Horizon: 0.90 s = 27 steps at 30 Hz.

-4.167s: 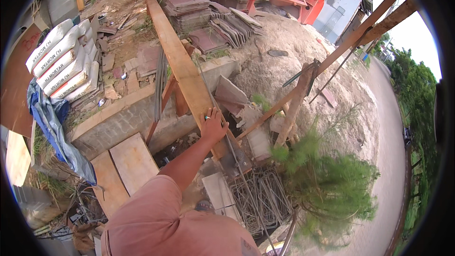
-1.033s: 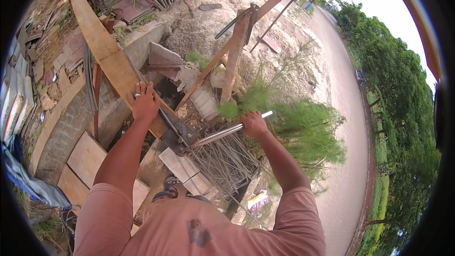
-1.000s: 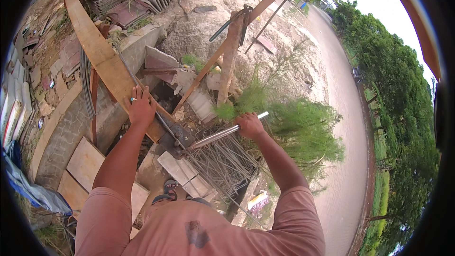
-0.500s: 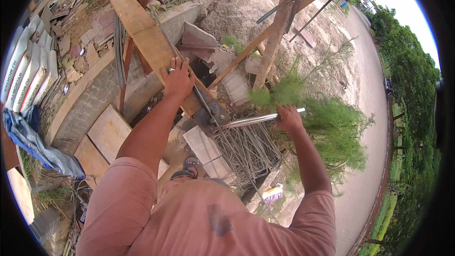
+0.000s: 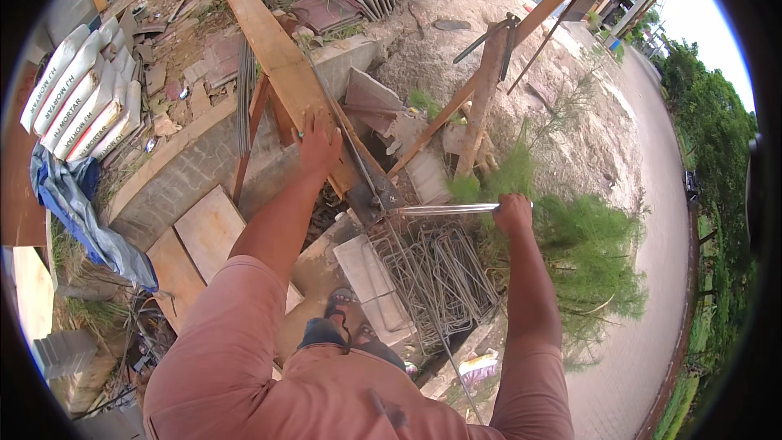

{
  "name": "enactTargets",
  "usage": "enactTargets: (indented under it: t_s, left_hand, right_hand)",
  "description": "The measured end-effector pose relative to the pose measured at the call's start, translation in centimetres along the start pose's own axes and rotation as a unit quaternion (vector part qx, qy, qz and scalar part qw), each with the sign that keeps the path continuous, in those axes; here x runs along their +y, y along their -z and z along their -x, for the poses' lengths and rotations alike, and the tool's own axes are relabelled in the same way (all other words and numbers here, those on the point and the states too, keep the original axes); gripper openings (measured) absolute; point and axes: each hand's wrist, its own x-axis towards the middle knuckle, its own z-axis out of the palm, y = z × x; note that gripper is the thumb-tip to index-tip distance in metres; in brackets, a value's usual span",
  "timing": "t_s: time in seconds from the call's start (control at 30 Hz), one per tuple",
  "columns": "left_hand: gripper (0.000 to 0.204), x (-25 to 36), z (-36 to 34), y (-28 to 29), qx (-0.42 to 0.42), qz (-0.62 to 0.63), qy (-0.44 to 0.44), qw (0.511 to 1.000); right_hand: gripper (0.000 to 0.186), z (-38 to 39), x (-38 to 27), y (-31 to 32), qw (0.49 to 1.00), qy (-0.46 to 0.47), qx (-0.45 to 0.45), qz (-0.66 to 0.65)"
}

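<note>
My left hand (image 5: 318, 151) lies with its fingers apart on a long wooden plank (image 5: 265, 45), beside a thin steel rod (image 5: 349, 137) that runs along it. A dark metal plate (image 5: 366, 198) sits at the plank's near end. My right hand (image 5: 513, 214) is wrapped round the outer end of a silvery metal lever (image 5: 448, 209), which reaches from that plate to the right. Below the plate, a thin rod slants down toward my right arm. A heap of bent steel rod frames (image 5: 444, 269) lies beneath the lever.
Wooden braces (image 5: 485, 73) stand ahead, before a sandy mound (image 5: 562, 147). A leafy green plant (image 5: 586, 253) grows beside my right arm. Stacked white bags (image 5: 90, 98) and a blue tarp (image 5: 94, 216) are at left. Flat boards (image 5: 204, 228) lean below the low concrete wall (image 5: 175, 163).
My right hand has swung the lever slightly away from me, so it now lies nearly level across the view. The view has shifted; my left hand stays on the plank.
</note>
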Motion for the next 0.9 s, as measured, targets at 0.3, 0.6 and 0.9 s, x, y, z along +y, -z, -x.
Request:
enactTargets:
  t_s: [0.3, 0.6, 0.9]
  left_hand:
    - [0.082, 7.1, 38.9, 1.1, -0.537, 0.587, 0.407, 0.449]
    - [0.061, 16.3, 47.4, 5.5, -0.705, 0.559, 0.267, 0.345]
    - [0.052, 15.0, 56.0, 12.1, -0.701, 0.449, 0.240, 0.500]
  right_hand:
    - [0.018, -1.0, -2.5, -1.4, 0.996, 0.015, 0.058, -0.072]
    - [0.019, 0.9, -0.1, -1.2, 0.986, -0.010, 0.141, -0.089]
    - [0.021, 4.6, -2.1, 0.3, 0.993, -0.036, 0.106, -0.038]
